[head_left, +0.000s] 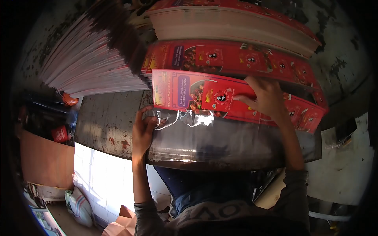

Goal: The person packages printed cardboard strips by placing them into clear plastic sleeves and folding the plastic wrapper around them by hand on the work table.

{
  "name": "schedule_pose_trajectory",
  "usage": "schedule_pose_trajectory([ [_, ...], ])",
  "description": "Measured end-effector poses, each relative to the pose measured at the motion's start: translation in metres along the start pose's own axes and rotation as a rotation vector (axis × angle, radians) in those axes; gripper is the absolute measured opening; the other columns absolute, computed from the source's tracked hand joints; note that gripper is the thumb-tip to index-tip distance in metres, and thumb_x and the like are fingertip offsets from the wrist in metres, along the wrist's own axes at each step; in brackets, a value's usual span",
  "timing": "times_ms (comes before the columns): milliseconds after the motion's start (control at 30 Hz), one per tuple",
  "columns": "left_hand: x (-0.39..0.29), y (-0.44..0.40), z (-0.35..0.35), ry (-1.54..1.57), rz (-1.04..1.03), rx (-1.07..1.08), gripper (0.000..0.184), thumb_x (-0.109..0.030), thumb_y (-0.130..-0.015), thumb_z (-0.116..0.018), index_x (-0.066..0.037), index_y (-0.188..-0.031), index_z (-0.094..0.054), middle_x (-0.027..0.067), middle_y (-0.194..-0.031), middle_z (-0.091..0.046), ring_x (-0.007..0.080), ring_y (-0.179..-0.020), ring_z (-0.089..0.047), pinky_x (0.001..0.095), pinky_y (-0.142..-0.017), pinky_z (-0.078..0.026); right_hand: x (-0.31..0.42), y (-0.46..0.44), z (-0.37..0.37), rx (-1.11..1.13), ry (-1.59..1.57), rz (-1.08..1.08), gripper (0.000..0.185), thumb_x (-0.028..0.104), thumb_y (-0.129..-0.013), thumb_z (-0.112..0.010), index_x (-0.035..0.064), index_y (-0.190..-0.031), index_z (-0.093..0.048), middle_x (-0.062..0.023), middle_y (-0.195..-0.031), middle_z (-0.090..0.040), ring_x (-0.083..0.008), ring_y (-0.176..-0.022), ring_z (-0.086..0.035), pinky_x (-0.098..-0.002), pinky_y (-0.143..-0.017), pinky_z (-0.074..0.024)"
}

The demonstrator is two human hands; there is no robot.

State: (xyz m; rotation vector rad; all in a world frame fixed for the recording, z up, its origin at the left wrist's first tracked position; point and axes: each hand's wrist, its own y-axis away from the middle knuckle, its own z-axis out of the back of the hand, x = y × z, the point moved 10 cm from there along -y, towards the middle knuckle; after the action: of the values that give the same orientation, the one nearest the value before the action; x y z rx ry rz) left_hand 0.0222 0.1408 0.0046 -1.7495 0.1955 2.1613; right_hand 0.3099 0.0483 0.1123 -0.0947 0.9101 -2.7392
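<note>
A long red printed card strip [232, 96] with panda logos and food pictures lies across the worktable in front of me. My right hand [264, 96] rests on it, thumb and fingers apart, with the fingertips at its upper edge. A glossy clear plastic sheet [220, 137] spreads along the near side of the strip, creased and shining at its upper left. My left hand [144, 128] is at the sheet's left edge, with thumb and fingers closed on the plastic. Just behind lies another red printed strip [232, 57], partly covered by the front one.
A fanned stack of card sheets [98, 59] stands at the back left. A thick stack of red cards [232, 25] sits at the back. The scuffed worktable [106, 122] ends close to my lap. A white sack [81, 206] is on the floor at lower left.
</note>
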Motion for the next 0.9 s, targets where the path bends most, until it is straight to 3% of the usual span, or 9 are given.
schedule_pose_trajectory([
  [233,0.012,-0.006,0.001,0.284,0.092,0.022,0.029,-0.002,-0.091,-0.049,0.003,-0.118,-0.038,0.0171,-0.085,-0.067,0.0136,-0.078,-0.063,0.0219,-0.075,-0.046,0.004,0.001,0.004,-0.052,-0.01,0.033,0.049,0.051,-0.073,-0.067,0.0049,-0.086,-0.055,-0.0079,-0.068,-0.058,-0.0242,-0.057,-0.06,-0.0364,-0.052,-0.0474],
  [400,0.008,-0.006,-0.002,0.315,0.102,0.02,0.029,-0.001,-0.09,-0.049,0.004,-0.116,-0.037,0.0196,-0.086,-0.066,0.0159,-0.078,-0.063,0.025,-0.074,-0.049,0.004,0.002,0.0,-0.021,0.006,0.046,0.049,0.051,-0.073,-0.066,0.005,-0.085,-0.054,-0.0079,-0.068,-0.057,-0.0241,-0.057,-0.06,-0.0356,-0.051,-0.0474],
  [467,0.01,-0.005,-0.001,0.326,0.109,0.006,0.028,-0.001,-0.09,-0.049,0.003,-0.116,-0.037,0.0201,-0.086,-0.066,0.0165,-0.078,-0.064,0.0258,-0.074,-0.05,0.001,0.0,-0.002,0.066,-0.046,-0.011,0.048,0.043,-0.068,-0.075,0.0041,-0.088,-0.056,-0.0094,-0.069,-0.06,-0.0257,-0.059,-0.06,-0.0353,-0.055,-0.0482],
  [533,0.008,-0.006,0.0,0.258,0.106,-0.011,0.03,-0.004,-0.088,-0.054,0.001,-0.114,-0.041,0.017,-0.084,-0.066,0.0151,-0.074,-0.064,0.0248,-0.071,-0.049,0.002,0.003,-0.005,0.06,-0.033,0.009,0.048,0.043,-0.068,-0.075,0.0037,-0.088,-0.057,-0.01,-0.069,-0.06,-0.0262,-0.059,-0.06,-0.0356,-0.055,-0.048],
  [667,0.011,-0.006,0.001,0.247,0.129,-0.032,0.026,0.0,-0.089,-0.05,0.003,-0.113,-0.039,0.0188,-0.084,-0.066,0.0162,-0.075,-0.064,0.0245,-0.072,-0.05,0.002,-0.001,0.007,-0.045,-0.094,0.046,0.046,0.045,-0.071,-0.072,0.0045,-0.085,-0.055,-0.0085,-0.069,-0.059,-0.0248,-0.058,-0.06,-0.0353,-0.053,-0.0481],
  [900,0.012,-0.006,0.002,0.279,0.081,-0.03,0.023,-0.001,-0.089,-0.051,0.003,-0.11,-0.042,0.0168,-0.083,-0.067,0.0143,-0.075,-0.064,0.023,-0.068,-0.048,0.001,0.0,0.005,-0.012,-0.124,0.032,0.046,0.045,-0.07,-0.073,0.0044,-0.085,-0.056,-0.0089,-0.069,-0.059,-0.0259,-0.058,-0.06,-0.0358,-0.053,-0.0478],
])
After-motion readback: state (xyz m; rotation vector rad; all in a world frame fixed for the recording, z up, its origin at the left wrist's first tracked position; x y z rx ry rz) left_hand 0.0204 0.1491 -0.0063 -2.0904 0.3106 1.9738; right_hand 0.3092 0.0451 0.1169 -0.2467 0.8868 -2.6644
